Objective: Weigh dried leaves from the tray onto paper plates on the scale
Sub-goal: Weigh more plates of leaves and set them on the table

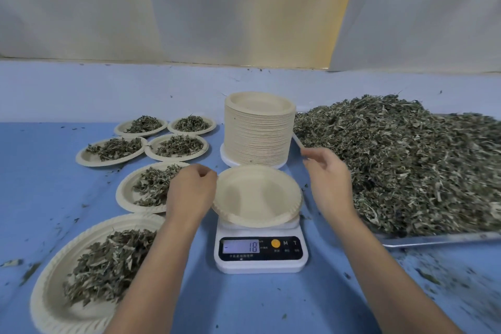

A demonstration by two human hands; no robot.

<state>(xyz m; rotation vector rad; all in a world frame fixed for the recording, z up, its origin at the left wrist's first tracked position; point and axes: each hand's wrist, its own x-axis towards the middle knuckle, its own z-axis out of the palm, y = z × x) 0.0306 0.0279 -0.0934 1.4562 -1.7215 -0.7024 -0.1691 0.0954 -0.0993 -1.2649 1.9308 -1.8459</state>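
Centre frame, my left hand [191,190] pinches the empty plate [257,198] on the scale [260,260]; right hand [329,179] loosely curled, holding nothing.

The blue table [40,184] bears scale [260,262], tray [433,239], six leaf-filled plates [88,158] and a white disc [226,159].

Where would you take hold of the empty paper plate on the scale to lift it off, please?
Pinch the fluted rim of the empty paper plate at its right edge, coming from the right. The rim flares up and outward above the digital scale, which should leave room for fingers beneath. The smooth shallow well offers nothing to pinch, and the left hand crowds the left edge.
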